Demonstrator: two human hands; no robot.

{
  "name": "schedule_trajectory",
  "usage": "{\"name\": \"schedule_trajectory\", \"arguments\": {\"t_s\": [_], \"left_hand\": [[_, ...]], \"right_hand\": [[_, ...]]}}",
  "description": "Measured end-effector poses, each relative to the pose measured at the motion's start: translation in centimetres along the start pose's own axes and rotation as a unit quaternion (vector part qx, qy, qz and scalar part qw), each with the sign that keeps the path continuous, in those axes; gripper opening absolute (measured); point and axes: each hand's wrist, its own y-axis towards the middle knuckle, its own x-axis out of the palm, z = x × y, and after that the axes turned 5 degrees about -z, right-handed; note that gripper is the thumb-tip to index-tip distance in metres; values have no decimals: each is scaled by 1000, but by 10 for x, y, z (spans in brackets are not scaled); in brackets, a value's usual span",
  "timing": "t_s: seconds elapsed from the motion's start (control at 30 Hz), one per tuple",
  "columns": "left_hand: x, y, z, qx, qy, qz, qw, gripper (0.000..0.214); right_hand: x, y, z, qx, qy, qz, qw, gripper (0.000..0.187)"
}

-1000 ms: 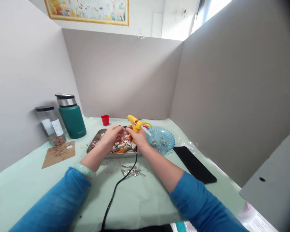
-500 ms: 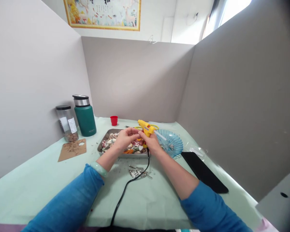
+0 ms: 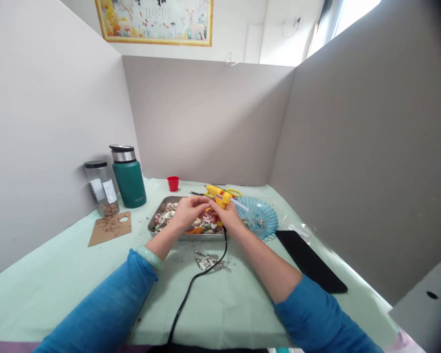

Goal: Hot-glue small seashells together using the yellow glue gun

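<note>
My right hand (image 3: 228, 218) is wrapped round the handle of a yellow hot glue gun (image 3: 220, 195), whose clear glue stick sticks out toward the right. A black cord (image 3: 191, 289) runs from the gun's handle down to the table's near edge. My left hand (image 3: 188, 212) is closed in a pinch, its fingertips meeting those of the right hand; what it pinches, if anything, is hidden. Both hands are above a metal tray (image 3: 206, 237) filled with seashells (image 3: 165, 215). Several small silver clips (image 3: 211, 262) lie in a pile on the near side of the tray.
A blue scalloped plate (image 3: 266, 211) stands right of the tray, near a black flat slab (image 3: 308, 260). Yellow-handled scissors (image 3: 233, 192) lie behind. On the left are a green thermos (image 3: 129, 181), a clear jar (image 3: 103, 189) and a brown board (image 3: 110, 228). A red cup (image 3: 173, 184) stands farther back.
The glue gun has tilted and shifted slightly left and down with my right hand, uncovering more of the scissors behind. My left hand has barely moved.
</note>
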Motion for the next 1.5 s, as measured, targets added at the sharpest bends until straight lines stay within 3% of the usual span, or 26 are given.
{"name": "schedule_trajectory", "arguments": {"t_s": [0.23,0.43,0.77,1.0,1.1,1.23,1.37,1.43,1.5], "left_hand": [[-3,3,-11,23,3,23,999,19],[-3,1,-7,30,-17,2,999,23],[-6,-1,-6,5,-80,-27,996,30],[-24,10,-13,-25,-95,-3,995,20],[-33,15,-15,-57,-39,19,997,17],[-41,17,-14,-54,83,32,995,26],[-49,17,-11,-49,154,44,986,12],[-54,18,-11,-44,234,51,970,5],[-60,19,-13,-32,347,52,936,13]], "right_hand": [[-1,-3,-6,20,8,-24,999,39],[-1,-3,-6,20,23,-54,998,40],[0,-4,-7,21,12,-39,999,38],[1,-4,-7,11,12,-7,1000,38],[1,-5,-8,0,11,-1,1000,38],[2,-6,-9,8,-1,-3,1000,38],[2,-7,-11,10,1,-3,1000,37],[2,-8,-11,14,-7,-3,1000,37],[2,-8,-12,17,-15,-3,1000,37]]}}
